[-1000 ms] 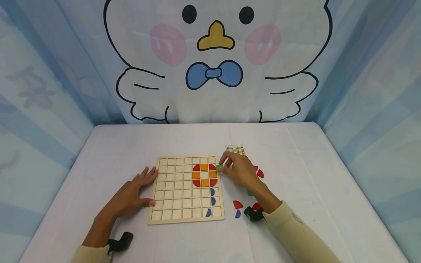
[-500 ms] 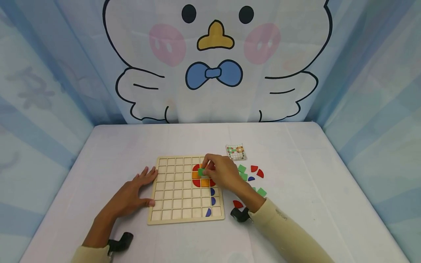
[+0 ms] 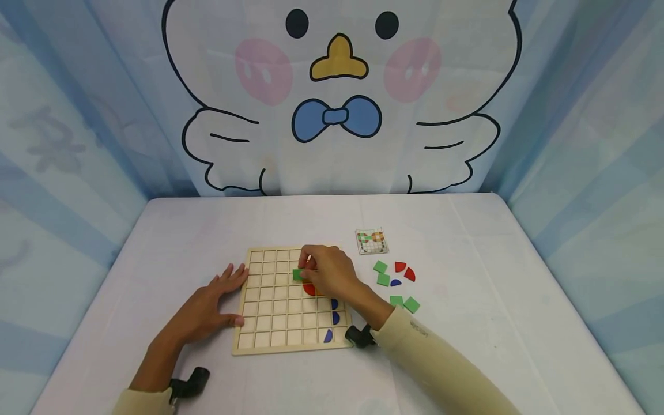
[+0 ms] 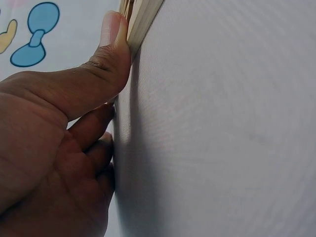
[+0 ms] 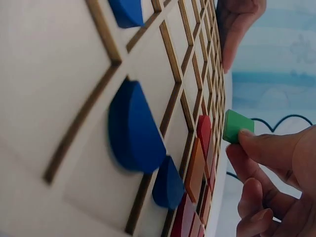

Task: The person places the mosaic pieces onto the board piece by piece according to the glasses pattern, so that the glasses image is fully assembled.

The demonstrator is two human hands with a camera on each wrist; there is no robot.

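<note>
A wooden grid board [image 3: 280, 320] lies on the table. The right hand [image 3: 329, 271] pinches a green square tile [image 3: 297, 275] between thumb and finger, over the board's upper part; the right wrist view shows the green tile [image 5: 238, 127] held above the surface. The hand hides most of the red and orange pieces; one red piece [image 3: 309, 289] shows below it. Several blue pieces [image 3: 336, 317] sit in right-hand cells. The left hand [image 3: 215, 300] rests at the board's left edge with spread fingers, its thumb [image 4: 116, 54] touching the rim.
Right of the board lie several loose green tiles [image 3: 383, 279], red quarter pieces [image 3: 410, 274] and a blue piece [image 3: 396, 283]. A small patterned card [image 3: 372, 242] lies behind them. Curtains [image 3: 337, 161] stand around the table.
The right hand has carried the green tile leftward from the board's right edge, across the red and orange pieces. The card and loose pieces are uncovered. The left hand has stayed in place.
</note>
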